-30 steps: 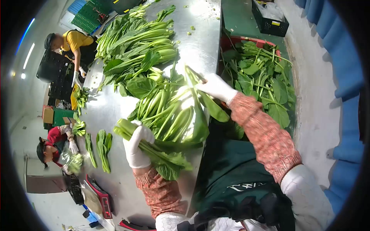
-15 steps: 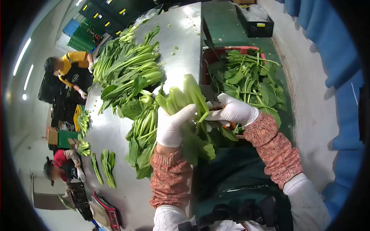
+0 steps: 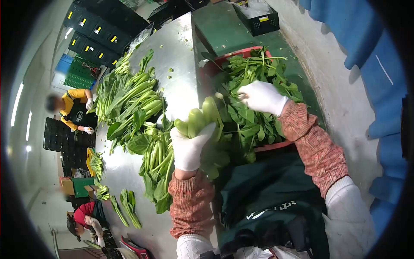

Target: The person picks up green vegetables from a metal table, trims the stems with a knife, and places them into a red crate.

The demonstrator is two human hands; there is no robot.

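Observation:
My left hand (image 3: pixel 188 150), in a white glove, is closed around a bunch of leafy greens (image 3: pixel 197 118). Their thick pale-green cut stem ends point up and away from me, and the leaves hang blurred below. My right hand (image 3: pixel 264 98), also gloved, is above a red crate (image 3: pixel 276 146) full of loose green leaves and stalks (image 3: pixel 248 125). Its fingers are curled shut; a small dark bit shows at the fingertips, too little to name. Left of my left hand, a large heap of leafy greens (image 3: pixel 144 93) lies on the metal table (image 3: pixel 179 82).
Two loose stalks (image 3: pixel 129 207) lie on the table's near left part. Across it are a person in yellow (image 3: pixel 74 103) and a person in red (image 3: pixel 86 214). Stacked dark crates (image 3: pixel 97 32) stand behind. A black crate (image 3: pixel 261 23) sits on the floor by the wall.
My right hand has moved away from the stem ends, up and over the red crate. My left hand still grips the bunch. The view has shifted, showing more of the crate.

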